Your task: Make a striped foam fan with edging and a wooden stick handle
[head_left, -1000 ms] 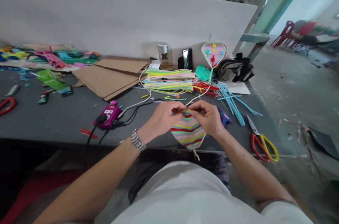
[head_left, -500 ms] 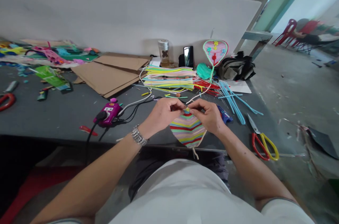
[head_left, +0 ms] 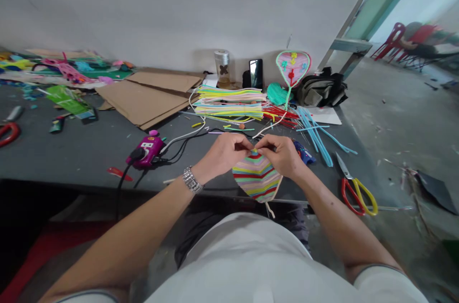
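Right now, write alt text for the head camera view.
The left hand and right hand pinch the top of a striped heart-shaped craft piece above a grey table. Bundled coloured straws, a pink heart-shaped ornament, flattened cardboard and red-and-yellow-handled scissors sit around them.

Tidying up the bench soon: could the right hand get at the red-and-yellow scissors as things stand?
Probably yes: the right hand is pinching the striped piece, but the scissors lie on its side of the table, nothing visible in between.
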Demonstrator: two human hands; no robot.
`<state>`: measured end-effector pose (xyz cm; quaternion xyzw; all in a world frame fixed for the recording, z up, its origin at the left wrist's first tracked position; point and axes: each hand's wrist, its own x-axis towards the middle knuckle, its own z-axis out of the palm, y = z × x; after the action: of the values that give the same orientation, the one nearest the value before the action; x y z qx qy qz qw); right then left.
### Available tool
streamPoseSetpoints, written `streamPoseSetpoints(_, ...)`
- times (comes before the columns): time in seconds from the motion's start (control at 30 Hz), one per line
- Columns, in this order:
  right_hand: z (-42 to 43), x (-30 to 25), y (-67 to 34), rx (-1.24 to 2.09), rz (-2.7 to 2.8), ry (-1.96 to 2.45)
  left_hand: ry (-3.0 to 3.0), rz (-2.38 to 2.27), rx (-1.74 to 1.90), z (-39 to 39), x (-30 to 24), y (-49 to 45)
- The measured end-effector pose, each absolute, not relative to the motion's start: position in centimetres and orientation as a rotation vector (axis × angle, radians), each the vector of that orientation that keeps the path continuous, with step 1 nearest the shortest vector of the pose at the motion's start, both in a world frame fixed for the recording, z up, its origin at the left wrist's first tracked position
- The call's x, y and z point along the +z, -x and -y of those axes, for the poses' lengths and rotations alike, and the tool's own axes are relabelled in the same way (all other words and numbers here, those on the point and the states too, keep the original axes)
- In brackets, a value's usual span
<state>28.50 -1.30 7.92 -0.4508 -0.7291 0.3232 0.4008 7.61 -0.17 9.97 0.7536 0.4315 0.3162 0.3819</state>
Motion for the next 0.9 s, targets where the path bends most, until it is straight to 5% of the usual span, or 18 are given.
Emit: streamPoseSetpoints(0.9,0.7,8.0,-29.3,0.63,2.062,1.11,-1.868,-1.101,0.916,0.0,8.9,-8.5)
